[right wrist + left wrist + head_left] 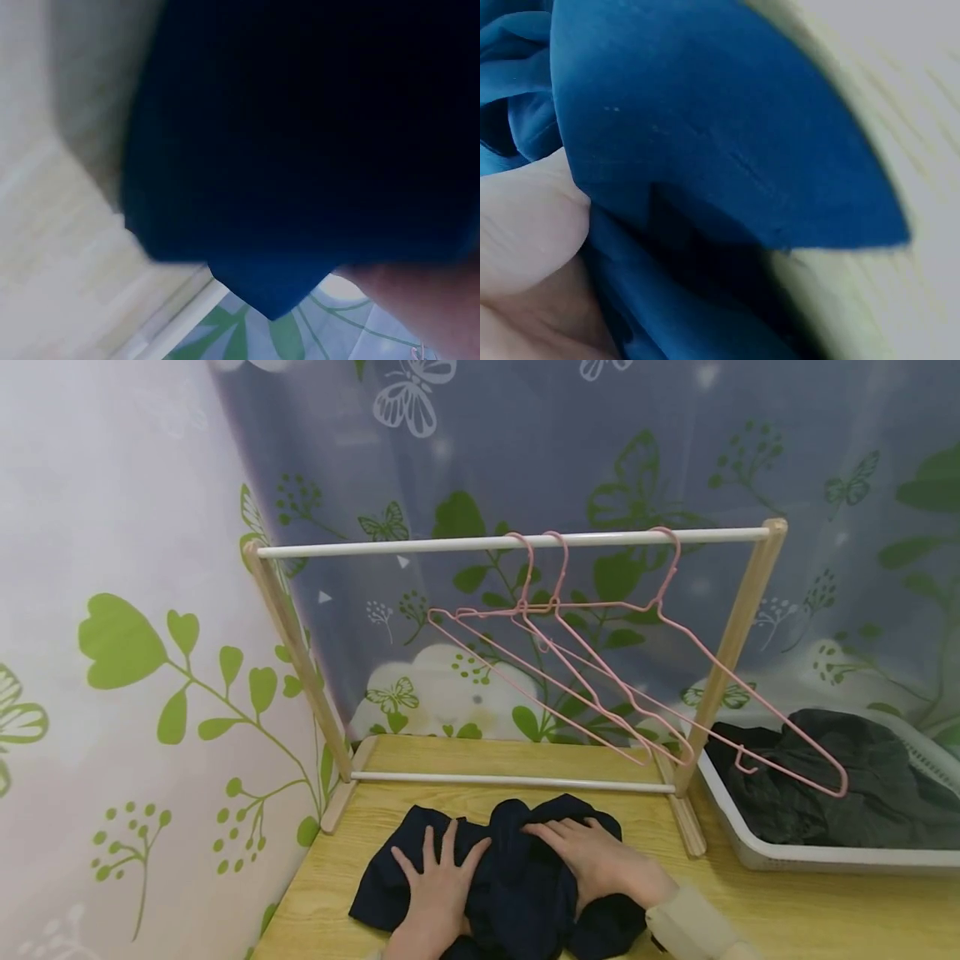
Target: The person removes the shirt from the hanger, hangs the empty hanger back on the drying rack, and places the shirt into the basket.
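A crumpled navy blue cloth garment [517, 893] lies bunched on the wooden table; its exact kind does not show. My left hand [438, 885] rests on its left part with the fingers spread. Over the right part lies my right hand [600, 860], its fingers extended across the folds and pointing left. In the left wrist view, blue fabric [720, 127] stands up beside part of the left hand [532, 232]. Dark cloth [300, 150] fills most of the right wrist view and hides the right fingertips.
Behind the garment stands a wooden rack [738, 635] with a white top rail [420, 546]. Several pink hangers [667, 585] hang from it toward the right. A white basket [840, 857] holding dark clothes [832, 785] sits at the right. Patterned curtains [150, 710] enclose the left and back.
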A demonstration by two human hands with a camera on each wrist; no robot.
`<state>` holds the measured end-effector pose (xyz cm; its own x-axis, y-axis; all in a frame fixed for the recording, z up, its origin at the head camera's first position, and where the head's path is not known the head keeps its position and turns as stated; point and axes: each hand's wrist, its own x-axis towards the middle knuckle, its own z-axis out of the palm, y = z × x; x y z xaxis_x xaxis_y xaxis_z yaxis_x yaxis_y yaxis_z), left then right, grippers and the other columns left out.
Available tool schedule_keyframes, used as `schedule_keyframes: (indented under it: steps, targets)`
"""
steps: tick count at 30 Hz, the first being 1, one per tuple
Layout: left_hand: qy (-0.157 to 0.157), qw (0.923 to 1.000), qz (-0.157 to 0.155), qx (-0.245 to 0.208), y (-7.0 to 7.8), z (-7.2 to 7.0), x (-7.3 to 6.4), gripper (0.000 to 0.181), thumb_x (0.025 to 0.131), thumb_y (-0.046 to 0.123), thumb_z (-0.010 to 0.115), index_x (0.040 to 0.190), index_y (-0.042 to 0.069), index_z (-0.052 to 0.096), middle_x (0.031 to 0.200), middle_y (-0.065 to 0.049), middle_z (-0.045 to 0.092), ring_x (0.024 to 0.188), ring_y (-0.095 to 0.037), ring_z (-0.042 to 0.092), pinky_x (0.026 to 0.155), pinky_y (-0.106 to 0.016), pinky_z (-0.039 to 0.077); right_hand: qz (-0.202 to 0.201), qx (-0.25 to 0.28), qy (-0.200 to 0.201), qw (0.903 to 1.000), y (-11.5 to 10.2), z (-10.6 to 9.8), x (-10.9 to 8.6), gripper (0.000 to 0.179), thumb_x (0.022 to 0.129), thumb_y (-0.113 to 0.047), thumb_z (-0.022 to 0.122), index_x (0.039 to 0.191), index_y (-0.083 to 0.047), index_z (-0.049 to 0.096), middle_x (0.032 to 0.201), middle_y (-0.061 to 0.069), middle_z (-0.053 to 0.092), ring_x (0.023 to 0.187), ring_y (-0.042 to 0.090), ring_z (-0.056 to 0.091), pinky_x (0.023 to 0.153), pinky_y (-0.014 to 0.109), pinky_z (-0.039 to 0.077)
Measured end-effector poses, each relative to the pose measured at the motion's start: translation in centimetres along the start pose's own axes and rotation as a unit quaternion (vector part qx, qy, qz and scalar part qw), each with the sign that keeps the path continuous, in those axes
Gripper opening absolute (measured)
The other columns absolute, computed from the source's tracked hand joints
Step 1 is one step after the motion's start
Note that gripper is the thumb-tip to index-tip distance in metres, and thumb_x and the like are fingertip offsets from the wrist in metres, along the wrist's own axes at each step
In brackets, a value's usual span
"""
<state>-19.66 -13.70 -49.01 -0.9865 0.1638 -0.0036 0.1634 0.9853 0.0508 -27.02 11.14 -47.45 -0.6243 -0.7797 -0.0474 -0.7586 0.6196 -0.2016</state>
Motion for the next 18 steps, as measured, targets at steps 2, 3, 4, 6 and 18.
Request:
schedule_keyframes:
  steps: [2, 3, 4, 6, 18]
  targets:
    - [-0.025, 0.998, -0.025, -0.052, -0.6, 0.2, 0.2, 0.114, 0.04, 0.047, 0.089, 0.138, 0.042, 0.03, 0.147, -0.017, 0.02, 0.127, -0.053, 0.025, 0.081, -0.082, 0.015, -0.003, 0.002, 0.014, 0.9999, -0.1, 0.3, -0.3, 0.122, 0.044, -0.079, 0.065, 0.146, -0.028, 0.02, 0.14, -0.001, 0.04, 0.121, 0.028, 0.045, 0.09, 0.058, 0.038]
    - [-0.039, 0.9961, -0.029, -0.073, -0.9, 0.3, 0.4, 0.114, 0.041, 0.046, 0.089, 0.138, 0.042, 0.029, 0.147, -0.019, 0.018, 0.125, -0.053, 0.026, 0.08, -0.081, 0.019, -0.004, 0.005, 0.021, 0.9998, -0.2, 0.4, -0.5, 0.122, 0.045, -0.079, 0.065, 0.146, -0.028, 0.02, 0.139, 0.0, 0.04, 0.121, 0.028, 0.045, 0.09, 0.058, 0.038]
    - [-0.05, 0.994, -0.026, -0.093, -1.1, 0.2, 0.6, 0.114, 0.042, 0.046, 0.089, 0.138, 0.041, 0.028, 0.146, -0.021, 0.018, 0.124, -0.054, 0.028, 0.079, -0.079, 0.024, -0.002, 0.008, 0.024, 0.9997, -0.3, 0.5, -0.6, 0.121, 0.046, -0.079, 0.065, 0.145, -0.027, 0.02, 0.139, 0.0, 0.04, 0.121, 0.028, 0.045, 0.091, 0.057, 0.037]
    - [-0.069, 0.99, -0.004, -0.123, -1.2, -0.1, 0.8, 0.112, 0.046, 0.046, 0.088, 0.138, 0.038, 0.027, 0.143, -0.023, 0.02, 0.122, -0.052, 0.03, 0.076, -0.073, 0.033, 0.006, 0.009, 0.034, 0.9994, -0.5, 0.8, -0.9, 0.119, 0.047, -0.077, 0.067, 0.145, -0.026, 0.022, 0.139, 0.002, 0.041, 0.121, 0.028, 0.045, 0.093, 0.056, 0.037]
    - [-0.024, 0.9901, 0.12, -0.068, 3.3, -1.1, 1.0, 0.098, 0.059, 0.045, 0.084, 0.139, 0.029, 0.03, 0.116, -0.019, 0.055, 0.079, -0.028, 0.061, 0.058, -0.037, 0.05, 0.048, -0.078, 0.147, 0.9849, -2.3, 2.1, -2.0, 0.072, 0.071, -0.035, 0.078, 0.131, -0.01, 0.049, 0.098, 0.001, 0.065, 0.087, 0.018, 0.061, 0.084, 0.047, 0.043]
